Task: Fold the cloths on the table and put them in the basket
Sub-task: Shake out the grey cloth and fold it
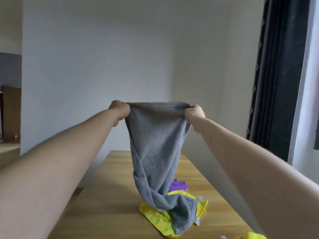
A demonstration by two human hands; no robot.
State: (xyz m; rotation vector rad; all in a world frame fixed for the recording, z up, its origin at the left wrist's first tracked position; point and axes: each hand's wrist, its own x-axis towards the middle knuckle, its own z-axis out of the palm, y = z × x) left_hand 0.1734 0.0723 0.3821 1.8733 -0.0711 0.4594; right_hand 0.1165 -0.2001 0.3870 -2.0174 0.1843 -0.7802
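A grey towel (156, 149) hangs in the air above the wooden table (107, 204). My left hand (119, 110) grips its top left corner and my right hand (195, 114) grips its top right corner, arms stretched forward. The top edge is pulled taut between them. The towel's lower end trails down onto a yellow cloth (155, 214) lying crumpled on the table. A purple cloth (177, 186) peeks out behind the towel. No basket is in view.
Another yellow cloth (255, 236) shows at the bottom right edge of the table. A dark curtain (279, 75) hangs by the window on the right. A pale wall stands behind the table's far end.
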